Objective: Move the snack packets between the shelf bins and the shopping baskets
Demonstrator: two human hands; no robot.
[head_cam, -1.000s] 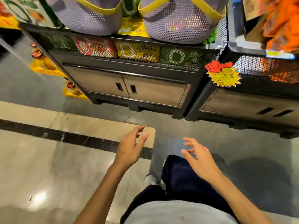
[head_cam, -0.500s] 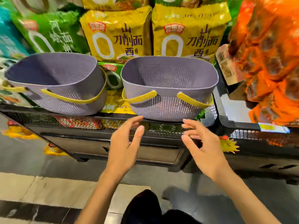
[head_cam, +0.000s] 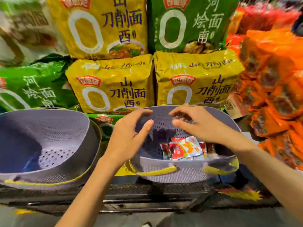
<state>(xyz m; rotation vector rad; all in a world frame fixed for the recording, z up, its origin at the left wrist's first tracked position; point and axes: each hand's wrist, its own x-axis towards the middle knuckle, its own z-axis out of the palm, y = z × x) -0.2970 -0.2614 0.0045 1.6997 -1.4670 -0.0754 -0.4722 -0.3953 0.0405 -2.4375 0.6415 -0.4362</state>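
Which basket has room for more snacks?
The left grey perforated basket looks bare inside. The right grey perforated basket holds red-and-white snack packets along its near right side, with both hands above; its far left floor is free.

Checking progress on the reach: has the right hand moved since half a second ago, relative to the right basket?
Yes. The right hand was in front of the right basket's near wall, below the rim; now it is above the basket's opening, over the packets.

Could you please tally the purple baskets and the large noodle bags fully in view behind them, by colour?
Purple baskets: 2
Yellow noodle bags: 3
Green noodle bags: 2
Total: 7
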